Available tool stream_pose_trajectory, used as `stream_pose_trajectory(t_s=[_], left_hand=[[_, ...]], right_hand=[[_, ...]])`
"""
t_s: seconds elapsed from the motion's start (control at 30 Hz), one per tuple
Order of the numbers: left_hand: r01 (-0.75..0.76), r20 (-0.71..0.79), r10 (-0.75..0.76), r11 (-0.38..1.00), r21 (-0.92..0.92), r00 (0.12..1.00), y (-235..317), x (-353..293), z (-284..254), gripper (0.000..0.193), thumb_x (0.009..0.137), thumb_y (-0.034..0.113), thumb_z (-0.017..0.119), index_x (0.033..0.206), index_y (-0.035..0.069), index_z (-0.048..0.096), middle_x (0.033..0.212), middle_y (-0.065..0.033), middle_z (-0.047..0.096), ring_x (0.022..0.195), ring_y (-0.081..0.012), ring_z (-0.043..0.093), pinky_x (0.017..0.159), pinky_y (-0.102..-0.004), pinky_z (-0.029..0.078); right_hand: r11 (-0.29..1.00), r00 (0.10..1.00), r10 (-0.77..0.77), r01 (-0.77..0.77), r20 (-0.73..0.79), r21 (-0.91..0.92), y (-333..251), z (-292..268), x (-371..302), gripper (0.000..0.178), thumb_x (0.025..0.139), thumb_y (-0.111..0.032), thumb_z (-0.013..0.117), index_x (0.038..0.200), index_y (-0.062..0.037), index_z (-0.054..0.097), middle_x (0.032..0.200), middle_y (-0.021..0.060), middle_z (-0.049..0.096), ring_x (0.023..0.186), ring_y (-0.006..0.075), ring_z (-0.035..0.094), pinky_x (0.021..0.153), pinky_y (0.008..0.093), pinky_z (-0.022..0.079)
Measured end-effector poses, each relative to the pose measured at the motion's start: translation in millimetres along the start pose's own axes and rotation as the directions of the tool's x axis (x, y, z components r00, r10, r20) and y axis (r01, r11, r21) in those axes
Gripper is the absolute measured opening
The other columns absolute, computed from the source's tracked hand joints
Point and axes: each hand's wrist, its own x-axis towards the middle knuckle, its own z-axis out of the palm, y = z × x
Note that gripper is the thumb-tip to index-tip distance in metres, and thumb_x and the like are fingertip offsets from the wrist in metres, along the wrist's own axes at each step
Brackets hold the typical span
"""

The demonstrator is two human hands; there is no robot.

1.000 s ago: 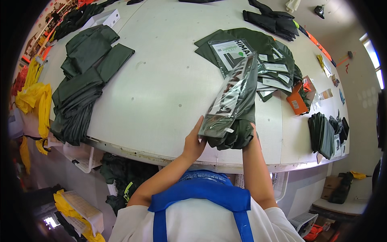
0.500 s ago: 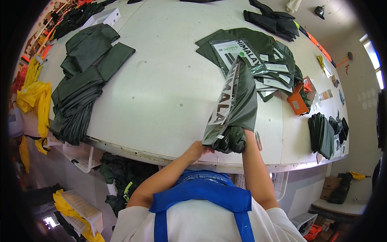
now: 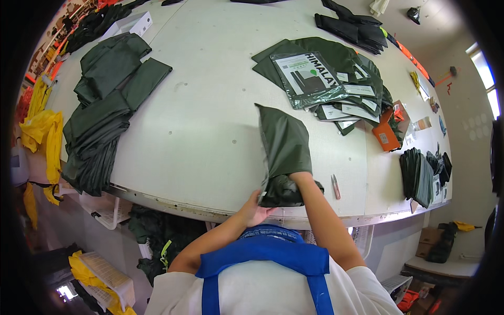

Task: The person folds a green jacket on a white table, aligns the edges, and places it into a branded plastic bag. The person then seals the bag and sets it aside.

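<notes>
The right hand (image 3: 300,177) is reaching inside the bag (image 3: 283,152) at the table (image 3: 210,131) edge, fingers hidden. The left hand (image 3: 254,210) is gripping its mouth. Packed bags (image 3: 320,79) are piling up; loose clothes (image 3: 105,115) are waiting.

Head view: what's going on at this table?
A person at a white table is packing a dark green garment into a clear plastic bag. The right hand is inside the bag's opening with the garment, and the left hand holds the bag's lower edge. Bagged garments are piled ahead on the right, unbagged green garments on the left.
</notes>
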Motion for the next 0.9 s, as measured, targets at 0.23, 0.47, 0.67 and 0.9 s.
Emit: stream_pose_trajectory(t_s=[0.23,0.47,0.67,0.9], left_hand=[[0.137,-0.086,-0.147,0.985,-0.107,0.985,22.0,-1.0,-4.9,0.071,0.089,0.067,0.041,0.133,0.012,0.049,0.134,-0.009,0.053,0.122,-0.0276,0.049,0.105,-0.0484,0.037],[0.111,-0.03,-0.117,0.982,-0.151,0.993,25.8,-9.5,20.3,0.053,0.092,0.05,0.049,0.124,0.009,0.056,0.123,-0.01,0.06,0.113,-0.0262,0.056,0.099,-0.0431,0.043],[0.071,0.005,-0.071,0.991,-0.115,0.997,6.9,10.6,-10.1,0.042,0.092,0.041,0.052,0.118,0.009,0.059,0.112,-0.0103,0.064,0.104,-0.0235,0.061,0.095,-0.0391,0.047],[-0.052,-0.065,0.062,0.987,0.149,0.996,14.6,8.9,20.8,0.05,0.092,0.036,0.051,0.137,0.016,0.041,0.128,-0.0089,0.053,0.111,-0.0214,0.056,0.097,-0.0375,0.045]], right_hand=[[0.984,0.979,0.031,-0.065,0.201,0.167,-31.5,-35.1,-4.3,0.068,0.091,-0.035,0.053,0.147,-0.0036,0.027,0.153,0.0166,0.025,0.142,0.0288,0.02,0.116,0.0348,0.018],[0.983,0.964,0.014,-0.062,0.266,0.172,-28.5,-36.0,-4.0,0.064,0.093,-0.032,0.05,0.146,-0.0029,0.029,0.151,0.0174,0.027,0.141,0.0289,0.023,0.115,0.0351,0.02],[0.976,0.957,0.059,-0.114,0.285,0.183,-20.1,-44.0,-10.7,0.061,0.094,-0.03,0.048,0.145,-0.0024,0.03,0.151,0.018,0.029,0.14,0.0292,0.026,0.115,0.0355,0.021],[0.564,0.906,0.326,-0.415,0.269,0.714,70.9,17.5,-51.9,0.053,0.095,-0.025,0.046,0.141,-0.0018,0.037,0.143,0.017,0.042,0.132,0.0308,0.039,0.11,0.0374,0.03]])
